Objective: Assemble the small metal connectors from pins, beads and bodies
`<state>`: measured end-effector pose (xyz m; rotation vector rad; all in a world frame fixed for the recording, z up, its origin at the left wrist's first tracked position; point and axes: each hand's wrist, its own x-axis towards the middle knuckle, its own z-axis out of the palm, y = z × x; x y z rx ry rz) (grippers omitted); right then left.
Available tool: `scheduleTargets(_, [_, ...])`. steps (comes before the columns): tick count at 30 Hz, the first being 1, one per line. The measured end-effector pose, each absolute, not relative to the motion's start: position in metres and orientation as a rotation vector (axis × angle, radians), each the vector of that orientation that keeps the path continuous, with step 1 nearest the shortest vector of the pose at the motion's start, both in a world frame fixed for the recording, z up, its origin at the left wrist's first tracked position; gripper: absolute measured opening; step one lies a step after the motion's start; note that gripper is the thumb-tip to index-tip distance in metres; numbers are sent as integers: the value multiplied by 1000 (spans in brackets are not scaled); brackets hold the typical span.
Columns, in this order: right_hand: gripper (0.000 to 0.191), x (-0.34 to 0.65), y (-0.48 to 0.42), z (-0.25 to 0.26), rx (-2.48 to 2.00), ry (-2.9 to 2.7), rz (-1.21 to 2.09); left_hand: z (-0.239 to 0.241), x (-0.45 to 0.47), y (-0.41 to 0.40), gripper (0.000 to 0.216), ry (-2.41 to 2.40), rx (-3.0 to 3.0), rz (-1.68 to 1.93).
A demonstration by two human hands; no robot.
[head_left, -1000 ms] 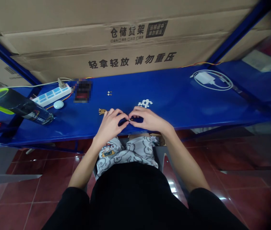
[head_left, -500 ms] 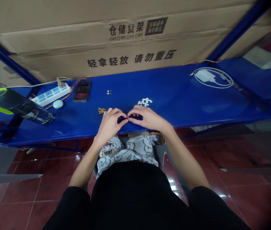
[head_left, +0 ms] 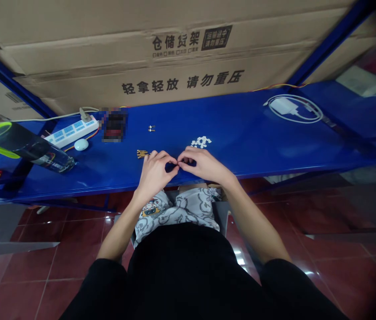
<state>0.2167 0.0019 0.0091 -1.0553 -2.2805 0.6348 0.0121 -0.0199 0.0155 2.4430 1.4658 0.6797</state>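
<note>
Above the front edge of the blue shelf [head_left: 241, 129], my left hand [head_left: 157, 169] and my right hand [head_left: 201, 162] meet fingertip to fingertip. Thumb and forefinger are pinched on each; whatever lies between them is too small to make out. Just left of my left hand is a small bunch of brass-coloured pieces [head_left: 142, 154], partly covered by its fingers. A cluster of small white pieces [head_left: 201, 142] lies just beyond my right hand. Farther back are a couple of small parts with white ends [head_left: 152, 128], lying side by side.
On the left lie a dark bottle with a lime-green rim [head_left: 31, 149], a white power strip [head_left: 73, 132] and a pale rounded object [head_left: 81, 145]. A blurred-out dark item [head_left: 114, 125] is beside them. A white charger with coiled cable [head_left: 286, 106] sits back right. Cardboard [head_left: 101, 66] stands behind.
My hands stay pinched together in almost the same place. The tiny glint between the fingertips is now hidden, and my left hand has shifted very slightly right.
</note>
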Motion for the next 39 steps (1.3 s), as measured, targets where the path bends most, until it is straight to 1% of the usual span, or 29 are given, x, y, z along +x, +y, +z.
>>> scheduleTargets(7, [5,209,-5,11,-1167,-2262,545,15,16,-21,7,1459,2457,684])
scheduleTargets(13, [9,205,-10,13,-1281,-2215,491,13,17,-20,10,1482,2443,704])
scheduleTargets(24, [9,211,-5,8,-1156,-2122,560,6,20,-21,17,1563,2492,730])
scheduleTargets(29, [9,212,-4,11,-1121,-2165,577,8,22,-23,17,1560,2541,690])
scheduleTargets(39, [11,219,-2,13,-982,-2265,612,10,20,-24,10,1498,2521,666])
